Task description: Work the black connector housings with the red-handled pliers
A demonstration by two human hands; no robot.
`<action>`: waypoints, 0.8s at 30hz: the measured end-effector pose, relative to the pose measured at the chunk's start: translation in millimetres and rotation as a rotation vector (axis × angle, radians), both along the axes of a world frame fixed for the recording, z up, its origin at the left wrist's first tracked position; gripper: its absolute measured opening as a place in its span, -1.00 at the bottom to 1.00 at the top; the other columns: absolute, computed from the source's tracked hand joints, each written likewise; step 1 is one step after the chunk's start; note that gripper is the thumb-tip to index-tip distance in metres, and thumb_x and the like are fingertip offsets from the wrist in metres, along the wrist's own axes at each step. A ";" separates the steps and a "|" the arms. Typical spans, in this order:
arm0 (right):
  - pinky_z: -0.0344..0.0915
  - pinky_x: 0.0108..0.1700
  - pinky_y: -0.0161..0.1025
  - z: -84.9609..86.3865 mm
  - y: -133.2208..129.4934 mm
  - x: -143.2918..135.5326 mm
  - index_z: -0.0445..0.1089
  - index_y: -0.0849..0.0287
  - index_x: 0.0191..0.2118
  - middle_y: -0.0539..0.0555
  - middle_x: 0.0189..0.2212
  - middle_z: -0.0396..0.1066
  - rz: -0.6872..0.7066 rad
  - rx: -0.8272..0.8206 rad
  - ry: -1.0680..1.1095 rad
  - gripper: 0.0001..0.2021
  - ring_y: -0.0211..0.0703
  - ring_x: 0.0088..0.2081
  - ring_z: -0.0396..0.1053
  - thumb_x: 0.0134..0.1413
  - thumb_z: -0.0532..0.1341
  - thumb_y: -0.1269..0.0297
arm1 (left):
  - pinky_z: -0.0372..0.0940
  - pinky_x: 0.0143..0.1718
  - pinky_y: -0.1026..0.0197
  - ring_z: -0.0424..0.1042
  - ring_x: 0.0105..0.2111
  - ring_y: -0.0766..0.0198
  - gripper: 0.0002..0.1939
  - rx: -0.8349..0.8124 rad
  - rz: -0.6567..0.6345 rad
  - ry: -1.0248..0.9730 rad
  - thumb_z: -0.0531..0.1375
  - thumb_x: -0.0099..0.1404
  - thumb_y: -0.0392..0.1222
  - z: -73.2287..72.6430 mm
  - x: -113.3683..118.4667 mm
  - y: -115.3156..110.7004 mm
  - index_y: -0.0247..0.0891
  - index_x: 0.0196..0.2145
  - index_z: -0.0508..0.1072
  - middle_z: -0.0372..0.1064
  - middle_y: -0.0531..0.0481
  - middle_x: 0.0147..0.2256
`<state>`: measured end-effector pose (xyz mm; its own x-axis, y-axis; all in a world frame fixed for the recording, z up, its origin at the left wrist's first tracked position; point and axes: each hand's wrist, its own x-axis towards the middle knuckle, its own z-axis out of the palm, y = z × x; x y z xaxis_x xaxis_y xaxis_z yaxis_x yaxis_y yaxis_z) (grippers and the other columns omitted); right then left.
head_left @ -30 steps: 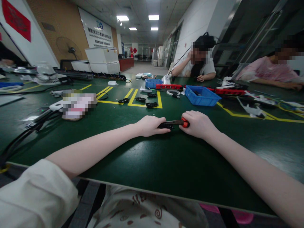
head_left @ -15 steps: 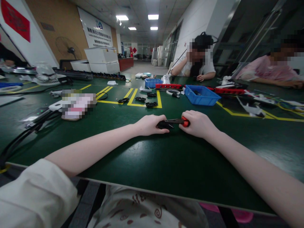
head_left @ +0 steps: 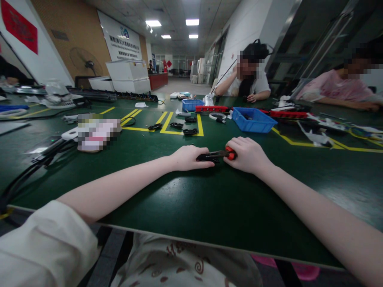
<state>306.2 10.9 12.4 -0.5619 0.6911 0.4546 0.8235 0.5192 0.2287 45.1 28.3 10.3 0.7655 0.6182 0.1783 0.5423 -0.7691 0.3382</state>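
Observation:
My left hand (head_left: 190, 158) pinches a small black part (head_left: 206, 157) above the green table (head_left: 179, 199). Red-handled pliers (head_left: 220, 154) are gripped in my right hand (head_left: 247, 154), their dark jaws pointing left and reaching the black part. Whether the jaws are closed on it is too small to tell. Beyond my hands, several similar black parts (head_left: 190, 131) lie in and beside a yellow taped outline.
A large blue bin (head_left: 253, 120) stands at the right, a smaller one (head_left: 193, 105) farther back. Red strips (head_left: 212, 108) lie behind. On the left are a phone (head_left: 98, 137) and black cables (head_left: 26, 173). Two people sit across the table at the right.
My right hand and the pliers have shifted slightly left, so the jaws overlap the black part more. My left hand has hardly moved.

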 end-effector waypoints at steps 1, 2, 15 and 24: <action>0.22 -0.18 -0.07 0.2 0.0 0.7 0.35 0.11 -0.28 0.18 -0.33 0.47 0.006 0.017 0.004 -0.85 0.05 -0.24 0.37 0.08 0.20 0.16 | 0.13 -0.39 0.25 0.49 -0.35 0.19 -0.54 0.006 0.001 -0.003 0.13 0.43 0.26 0.0 -0.1 -0.1 -0.23 -0.18 0.47 0.54 -0.02 -0.32; 0.23 -0.17 -0.06 0.7 0.0 1.8 0.36 0.11 -0.26 0.17 -0.32 0.47 0.011 0.030 0.014 -0.84 0.06 -0.24 0.38 0.08 0.21 0.16 | 0.13 -0.39 0.25 0.50 -0.35 0.18 -0.53 0.010 0.000 -0.010 0.13 0.43 0.27 0.0 -0.2 -0.2 -0.23 -0.17 0.47 0.54 -0.02 -0.31; 0.34 -0.14 -0.03 9.9 1.9 18.7 0.45 0.12 -0.25 0.23 -0.27 0.50 0.043 0.075 0.084 -0.72 0.09 -0.21 0.43 0.21 0.20 0.00 | 0.30 -0.22 0.21 0.58 -0.16 0.10 -0.39 -0.009 -0.024 -0.041 0.12 0.48 0.16 -0.8 -2.2 0.2 -0.09 0.38 0.30 0.60 -0.08 -0.06; 0.34 -0.20 -0.03 8.5 5.1 22.5 0.47 0.16 -0.29 0.25 -0.33 0.51 0.065 0.043 0.048 -0.55 0.10 -0.24 0.42 0.23 0.18 -0.19 | 0.31 -0.22 0.22 0.58 -0.18 0.12 -0.37 -0.011 -0.024 -0.013 0.11 0.49 0.13 3.1 -2.2 -2.2 -0.12 0.41 0.25 0.60 -0.11 -0.05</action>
<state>328.7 16.0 20.9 -0.5822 0.6327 0.5106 0.7986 0.5628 0.2133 43.0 26.1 13.4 0.7778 0.6016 0.1817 0.5193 -0.7781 0.3534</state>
